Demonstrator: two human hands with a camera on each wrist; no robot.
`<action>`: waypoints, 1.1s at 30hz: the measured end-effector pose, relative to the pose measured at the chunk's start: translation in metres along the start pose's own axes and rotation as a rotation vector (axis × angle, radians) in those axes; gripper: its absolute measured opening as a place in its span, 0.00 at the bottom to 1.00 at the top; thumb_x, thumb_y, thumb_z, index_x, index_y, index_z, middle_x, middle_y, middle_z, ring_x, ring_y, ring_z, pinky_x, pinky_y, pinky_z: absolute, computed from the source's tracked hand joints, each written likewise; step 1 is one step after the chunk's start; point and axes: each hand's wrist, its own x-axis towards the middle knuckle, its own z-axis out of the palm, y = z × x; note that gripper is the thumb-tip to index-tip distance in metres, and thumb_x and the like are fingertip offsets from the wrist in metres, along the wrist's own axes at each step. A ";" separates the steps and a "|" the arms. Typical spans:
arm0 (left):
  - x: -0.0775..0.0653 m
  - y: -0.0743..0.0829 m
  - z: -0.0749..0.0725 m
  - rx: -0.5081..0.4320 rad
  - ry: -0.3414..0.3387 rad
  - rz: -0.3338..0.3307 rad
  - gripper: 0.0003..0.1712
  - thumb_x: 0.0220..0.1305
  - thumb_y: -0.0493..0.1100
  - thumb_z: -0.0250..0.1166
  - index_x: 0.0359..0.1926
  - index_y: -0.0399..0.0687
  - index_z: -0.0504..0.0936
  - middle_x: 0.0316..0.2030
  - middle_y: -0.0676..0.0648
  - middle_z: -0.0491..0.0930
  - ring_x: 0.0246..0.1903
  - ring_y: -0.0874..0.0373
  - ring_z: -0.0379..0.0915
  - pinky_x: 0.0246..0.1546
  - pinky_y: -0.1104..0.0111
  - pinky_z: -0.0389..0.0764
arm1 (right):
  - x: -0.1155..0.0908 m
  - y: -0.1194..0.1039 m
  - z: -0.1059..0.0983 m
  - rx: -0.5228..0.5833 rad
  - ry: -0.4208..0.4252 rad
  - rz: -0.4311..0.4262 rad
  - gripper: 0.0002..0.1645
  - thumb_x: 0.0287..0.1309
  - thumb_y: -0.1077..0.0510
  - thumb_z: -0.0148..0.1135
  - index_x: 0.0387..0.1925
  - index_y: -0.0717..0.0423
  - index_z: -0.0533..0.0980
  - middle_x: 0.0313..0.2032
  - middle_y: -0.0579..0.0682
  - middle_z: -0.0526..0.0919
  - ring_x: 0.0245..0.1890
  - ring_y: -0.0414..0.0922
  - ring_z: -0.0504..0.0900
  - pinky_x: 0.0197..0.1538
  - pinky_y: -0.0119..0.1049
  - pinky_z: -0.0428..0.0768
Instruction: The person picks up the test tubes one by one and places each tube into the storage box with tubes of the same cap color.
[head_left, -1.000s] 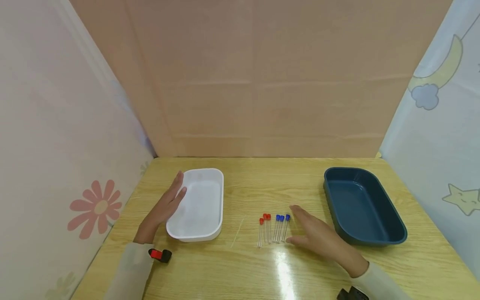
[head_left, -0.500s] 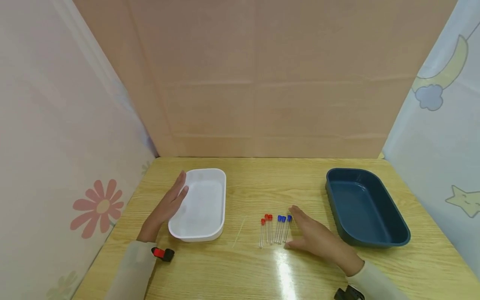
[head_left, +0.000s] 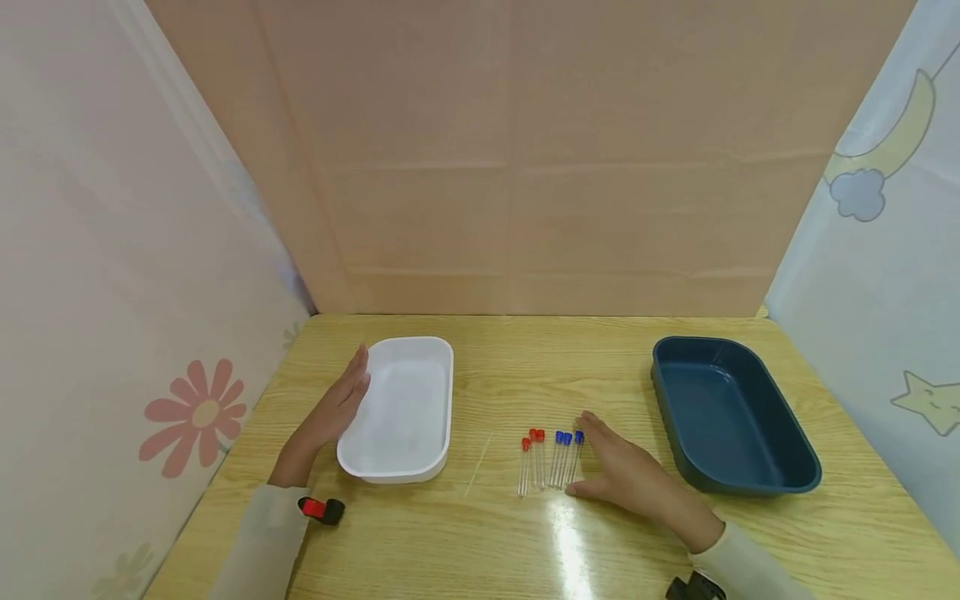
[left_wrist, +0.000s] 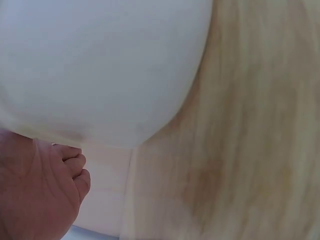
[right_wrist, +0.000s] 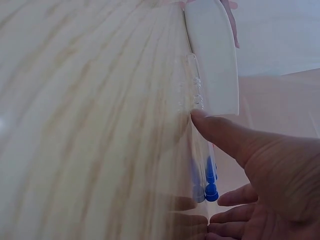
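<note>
Several slim clear tubes lie side by side on the table, some with red caps [head_left: 532,434] and some with blue caps [head_left: 567,438]. My right hand [head_left: 637,479] is just right of the blue-capped tubes, fingers extended and thumb spread apart. In the right wrist view the thumb [right_wrist: 225,132] overlaps the clear end of these tubes, and the fingertips are near a blue cap [right_wrist: 211,192]. My left hand [head_left: 335,410], fingers straight, is along the left side of a white tray [head_left: 408,408]. The left wrist view shows the palm [left_wrist: 37,195] close by the tray's wall.
A dark blue tray [head_left: 723,417] stands on the right of the wooden table [head_left: 510,550]. A thin pale line [head_left: 477,468] marks the tabletop between the white tray and the tubes. A tan sheet [head_left: 502,167] rises behind, with printed cloth at both sides.
The right hand has edged left, its thumb now nearer the lower ends of the blue-capped tubes. The left hand has shifted very slightly left against the white tray. The head view has shifted slightly.
</note>
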 end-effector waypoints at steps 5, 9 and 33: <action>-0.003 -0.003 0.000 -0.013 0.001 0.006 0.37 0.84 0.54 0.37 0.81 0.44 0.35 0.80 0.48 0.28 0.79 0.48 0.23 0.76 0.43 0.36 | 0.001 -0.001 0.000 -0.033 0.005 0.000 0.63 0.52 0.35 0.75 0.75 0.66 0.59 0.76 0.67 0.55 0.65 0.65 0.73 0.53 0.60 0.81; -0.004 -0.006 0.000 -0.005 -0.002 0.010 0.37 0.84 0.54 0.38 0.80 0.42 0.35 0.80 0.48 0.28 0.79 0.48 0.23 0.75 0.42 0.36 | 0.002 -0.001 0.000 -0.047 0.009 -0.003 0.62 0.52 0.35 0.75 0.75 0.67 0.59 0.76 0.67 0.56 0.64 0.65 0.74 0.52 0.60 0.81; 0.011 -0.006 0.003 0.025 -0.009 0.000 0.36 0.84 0.48 0.39 0.80 0.41 0.34 0.80 0.48 0.26 0.79 0.41 0.24 0.75 0.42 0.36 | 0.002 0.000 0.001 -0.056 -0.002 0.007 0.61 0.55 0.34 0.73 0.74 0.69 0.59 0.76 0.66 0.54 0.62 0.64 0.76 0.52 0.59 0.81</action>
